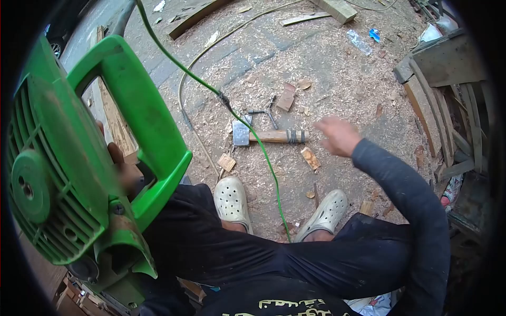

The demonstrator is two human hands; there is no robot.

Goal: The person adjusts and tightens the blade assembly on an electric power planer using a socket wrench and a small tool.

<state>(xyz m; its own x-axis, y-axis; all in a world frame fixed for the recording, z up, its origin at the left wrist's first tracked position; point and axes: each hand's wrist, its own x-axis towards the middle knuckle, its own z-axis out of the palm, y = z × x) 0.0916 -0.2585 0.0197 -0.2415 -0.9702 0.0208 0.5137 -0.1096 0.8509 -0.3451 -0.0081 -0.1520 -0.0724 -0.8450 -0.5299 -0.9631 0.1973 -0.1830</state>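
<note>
On the left, close to the camera, is a large green electric planer with a looped handle and a vented housing. My left hand is wrapped around its body, partly hidden and seen through the handle opening. My right hand, slightly blurred, hangs above the ground with its fingers stretched out and nothing in them. Nearest to it lies a hammer with a broad metal head and a wooden handle bound in dark bands. Small dark metal tools lie just beyond the hammer.
A green cord runs across the hammer toward my shoes. Wood shavings and offcuts litter the ground. Wooden frames are stacked at the right. Timber pieces, a plastic bottle and a pale hose lie farther off.
</note>
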